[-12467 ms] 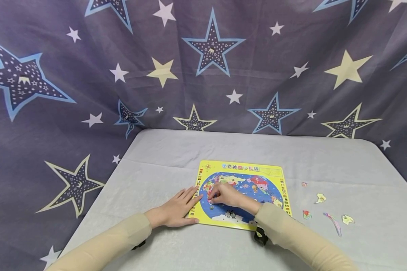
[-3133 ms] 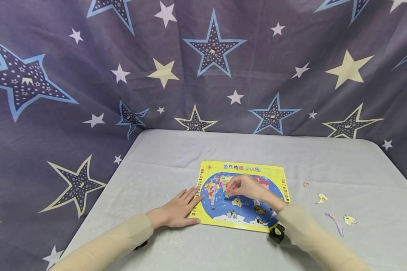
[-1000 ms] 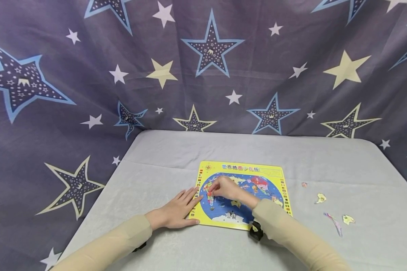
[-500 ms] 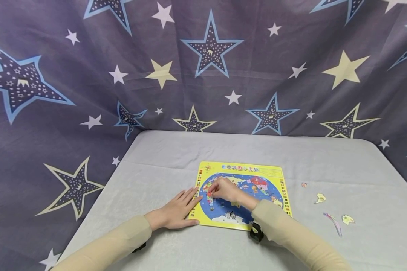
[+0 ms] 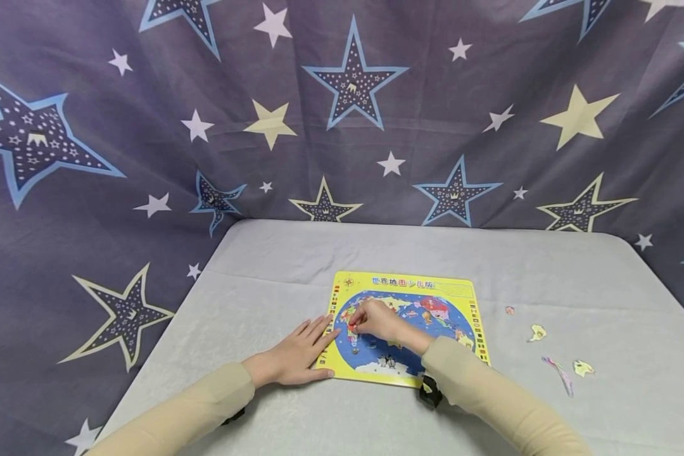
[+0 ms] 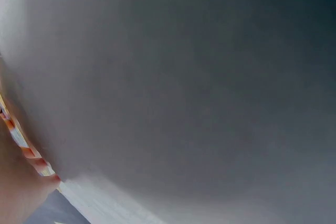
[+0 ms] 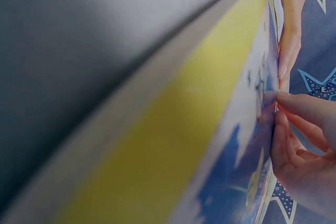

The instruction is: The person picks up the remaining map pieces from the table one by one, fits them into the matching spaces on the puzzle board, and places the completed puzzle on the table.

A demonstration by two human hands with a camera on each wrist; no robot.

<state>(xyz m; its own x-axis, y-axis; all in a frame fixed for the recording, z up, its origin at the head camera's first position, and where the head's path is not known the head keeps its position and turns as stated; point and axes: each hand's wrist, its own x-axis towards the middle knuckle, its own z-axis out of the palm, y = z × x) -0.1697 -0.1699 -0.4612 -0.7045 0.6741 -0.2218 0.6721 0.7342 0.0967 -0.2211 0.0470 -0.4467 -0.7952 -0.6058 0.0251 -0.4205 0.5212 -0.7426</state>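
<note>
A yellow-bordered world map puzzle board [image 5: 384, 375] with a blue oval map lies on the table. My left hand [image 5: 293, 354] rests flat on its left edge with the fingers spread. Over the left part of the map, my right hand [image 5: 379, 320] pinches a small red puzzle piece [image 5: 352, 328] between thumb and fingertips, against the board. Most of that piece is hidden by the fingers. From the side, the right wrist view shows the right hand [image 7: 307, 135] at the board's surface. The left wrist view holds mostly grey tabletop, with part of the left hand [image 6: 21, 182] at its edge.
To the right of the board lie loose puzzle pieces: a small reddish one [image 5: 510, 310], a yellowish one [image 5: 538, 332], a long pink-purple one [image 5: 561, 376] and another yellowish one [image 5: 584, 368]. A dark star-patterned cloth [image 5: 399, 202] hangs behind the grey table [image 5: 285, 253].
A red and green piece that lay right of the board is gone from there. Since 3.1 s ago my right hand has moved left over the map; lately it barely shifts. My left hand stays put.
</note>
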